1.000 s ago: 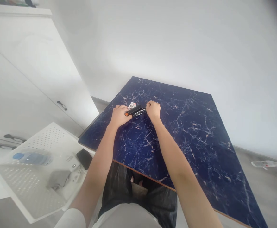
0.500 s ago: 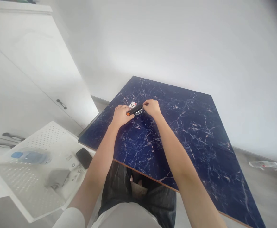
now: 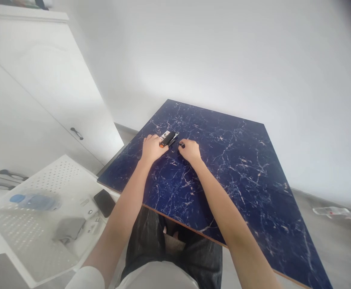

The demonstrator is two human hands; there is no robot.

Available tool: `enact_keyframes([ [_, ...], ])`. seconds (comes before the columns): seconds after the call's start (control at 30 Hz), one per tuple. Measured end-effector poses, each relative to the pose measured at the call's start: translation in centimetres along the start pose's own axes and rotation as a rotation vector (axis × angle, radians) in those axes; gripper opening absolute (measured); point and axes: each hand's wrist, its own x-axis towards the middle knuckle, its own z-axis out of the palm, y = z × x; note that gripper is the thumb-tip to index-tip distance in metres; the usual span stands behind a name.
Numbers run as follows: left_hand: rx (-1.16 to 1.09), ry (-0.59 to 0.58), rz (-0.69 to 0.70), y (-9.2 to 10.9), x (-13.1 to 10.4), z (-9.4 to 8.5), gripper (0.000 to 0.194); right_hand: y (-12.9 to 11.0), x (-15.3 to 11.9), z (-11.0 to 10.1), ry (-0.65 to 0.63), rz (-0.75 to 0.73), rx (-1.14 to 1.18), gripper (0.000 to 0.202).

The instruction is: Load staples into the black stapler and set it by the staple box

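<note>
My left hand rests on the dark blue marbled tabletop, closed on a black case with an orange end. Slim pieces, one of them shiny, lie along the case's right side. Just behind it a small white card with dark print shows in part. To the right, a short distance from the case, my right hand has its fingers curled around a small black piece, too small to name.
Left of the table, a white perforated tray bears a blue-capped bottle, a black phone and a grey pouch. White cabinets stand at the left. A clear plastic bottle lies on the floor at right.
My right hand has come away from the case and moved slightly toward me, with a small black piece in its fingers. The case's far end is now uncovered.
</note>
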Motion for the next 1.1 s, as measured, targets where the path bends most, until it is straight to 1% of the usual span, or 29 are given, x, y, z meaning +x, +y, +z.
enact_keyframes([
  [0.07, -0.001, -0.013, 0.011, -0.1, 0.0, -0.1, 0.021, 0.0, 1.1, 0.6, 0.029, 0.086, 0.118, 0.035],
  [0.13, -0.009, -0.021, 0.011, -0.2, 0.0, -0.2, 0.021, 0.1, 2.6, 1.1, 0.054, 0.185, 0.237, 0.05],
  [0.17, -0.012, -0.022, 0.009, -0.2, 0.0, -0.2, 0.021, 0.2, 3.3, 1.4, 0.05, 0.21, 0.286, 0.056],
  [0.2, -0.015, -0.022, 0.005, -0.2, 0.0, -0.2, 0.021, 0.2, 3.9, 1.6, 0.039, 0.217, 0.326, 0.06],
  [0.27, -0.02, -0.022, -0.005, -0.1, 0.0, -0.2, 0.021, 0.1, 4.3, 2.2, 0.013, 0.188, 0.379, 0.06],
  [0.4, -0.024, -0.032, -0.022, 0.0, 0.1, 0.1, 0.019, -0.6, 3.5, 3.0, -0.024, 0.041, 0.372, 0.054],
  [0.47, -0.025, -0.037, -0.031, 0.0, 0.1, 0.2, 0.018, -0.9, 2.9, 3.2, -0.012, -0.01, 0.365, 0.053],
  [0.6, -0.01, -0.045, -0.037, -0.1, 0.0, 0.3, 0.018, -1.1, 2.5, 3.4, 0.088, 0.041, 0.393, 0.055],
  [0.7, 0.025, -0.018, -0.04, -0.1, -0.2, 0.3, 0.02, -0.9, 2.4, 3.3, 0.114, 0.051, 0.424, 0.058],
  [0.77, 0.05, 0.008, -0.063, 0.1, -0.3, 0.4, 0.022, -0.7, 2.1, 3.3, 0.144, 0.054, 0.399, 0.055],
  [0.87, 0.059, 0.044, -0.134, 0.4, -0.4, 0.8, 0.024, -0.8, 1.3, 3.4, 0.188, 0.063, 0.324, 0.048],
  [1.0, -0.089, 0.009, -0.151, 0.4, 0.0, 1.4, 0.031, -1.3, 0.2, 3.5, 0.163, 0.01, 0.226, 0.044],
  [1.1, -0.175, 0.012, -0.18, -0.6, 0.5, 1.5, 0.033, -1.7, -0.3, 3.5, 0.142, -0.042, 0.143, 0.035],
])
